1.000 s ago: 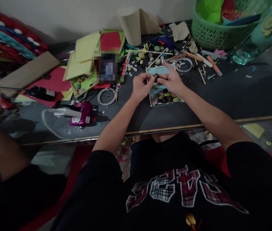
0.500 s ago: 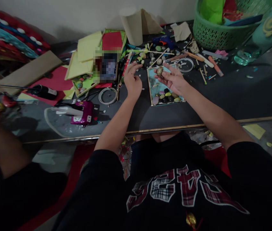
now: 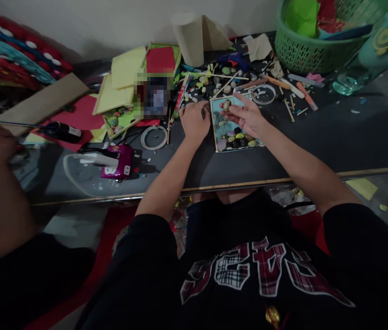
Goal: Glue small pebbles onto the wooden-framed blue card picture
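Note:
My right hand [image 3: 247,115], palm turned up, pinches a brownish, shiny pebble [image 3: 227,106] between thumb and fingers. It is above a shallow frame [image 3: 215,133] with a light-blue backing and thin wooden edges. Several pebbles [image 3: 237,141], black, yellow-green, lilac and brown, lie along the near side of that frame; my right hand hides part of its right side. My left hand [image 3: 195,121] is palm down just left of the frame, its fingers apart and bent toward the table. I see nothing in it, though the fingertips are partly hidden.
Loose pebbles and sticks [image 3: 226,80] litter the table behind the frame. Tape rings [image 3: 154,137], a purple power strip [image 3: 116,162] and a dark bottle [image 3: 63,132] are to the left. A green basket [image 3: 308,52] and a water bottle [image 3: 362,68] stand right. A co-worker's arm [image 3: 1,192] reaches in at far left.
My left hand has come down and right, close to the frame's left edge. My right hand still holds the pebble, nearly in place. The co-worker's arm has moved up.

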`<state>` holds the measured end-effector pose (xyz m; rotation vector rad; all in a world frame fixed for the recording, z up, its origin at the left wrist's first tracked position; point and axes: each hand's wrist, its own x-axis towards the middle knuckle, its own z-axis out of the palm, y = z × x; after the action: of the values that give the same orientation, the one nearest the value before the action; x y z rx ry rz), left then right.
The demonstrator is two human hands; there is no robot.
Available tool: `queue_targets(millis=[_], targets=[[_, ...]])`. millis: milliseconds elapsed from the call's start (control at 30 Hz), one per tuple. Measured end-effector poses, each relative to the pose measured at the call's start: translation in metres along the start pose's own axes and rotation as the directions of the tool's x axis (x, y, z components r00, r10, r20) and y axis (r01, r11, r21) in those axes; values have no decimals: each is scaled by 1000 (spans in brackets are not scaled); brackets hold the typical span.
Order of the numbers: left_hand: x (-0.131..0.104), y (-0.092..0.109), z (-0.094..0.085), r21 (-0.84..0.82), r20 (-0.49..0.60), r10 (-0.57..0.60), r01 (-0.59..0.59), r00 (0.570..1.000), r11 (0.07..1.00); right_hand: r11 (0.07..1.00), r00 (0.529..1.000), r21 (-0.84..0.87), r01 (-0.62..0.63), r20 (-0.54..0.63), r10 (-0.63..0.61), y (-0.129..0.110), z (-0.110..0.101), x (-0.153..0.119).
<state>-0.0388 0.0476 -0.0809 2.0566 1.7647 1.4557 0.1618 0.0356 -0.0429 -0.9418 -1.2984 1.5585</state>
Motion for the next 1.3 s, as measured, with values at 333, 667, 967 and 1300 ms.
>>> queue_targets(millis=[333,667,967,1300], targets=[[-5,37,-23,-105,199,329,-314,923,944,1000,1000,-14,-27,-12,26,2,4,-3],[-6,36,-19,-66,174,279,-271,945,960,998,1000,-65,-23,14,24,1,3,-3],[-6,40,-24,-99,163,240,-226,957,969,997,1000,-71,-12,10,13,3,3,-4],[-4,35,-18,-107,190,269,-252,944,962,997,1000,-78,-13,10,14,4,5,-3]])
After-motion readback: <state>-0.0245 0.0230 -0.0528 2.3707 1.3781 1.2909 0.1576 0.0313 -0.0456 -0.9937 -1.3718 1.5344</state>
